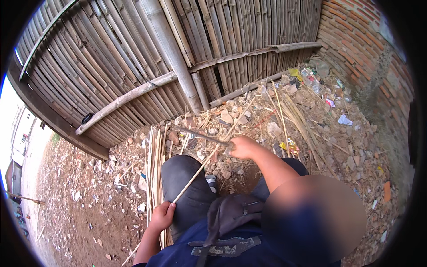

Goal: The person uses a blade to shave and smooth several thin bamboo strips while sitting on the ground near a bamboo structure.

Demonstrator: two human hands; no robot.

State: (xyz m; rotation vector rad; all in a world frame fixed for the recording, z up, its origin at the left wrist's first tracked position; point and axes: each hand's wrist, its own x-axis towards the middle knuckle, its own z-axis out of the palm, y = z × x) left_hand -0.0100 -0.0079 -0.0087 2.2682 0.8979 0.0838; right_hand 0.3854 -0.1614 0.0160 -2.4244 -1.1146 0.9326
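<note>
Nearest to the camera is my dark blue shirt [249,260], with a round blurred patch covering its right side. Biggest of all is the brown ground [89,200], strewn with stones, dry straw and broken bits. Beyond it rises the bamboo fence [111,62], crossed by a long rail and propped with a thick pole [167,49], and to the right stands a brick wall [369,49] (its courses bend with the lens). My dark trousers [180,191] show with the knees bent and apart. Along my left leg lies a bundle of pale strips [153,173]; looser strips [300,124] lie on the ground ahead to the right. One long, thin strip [191,180] slants up across my left thigh, away and to the right. My left hand [164,216] is clamped on it near my thigh, thumb on top. My right hand [241,147] is closed round the handle of a dark, narrow blade [200,135], which points left and crosses the strip; whether the two touch, I can't tell. Smallest are a yellow wrapper [291,148] just past my right knee and a white scrap [344,120] farther right.
</note>
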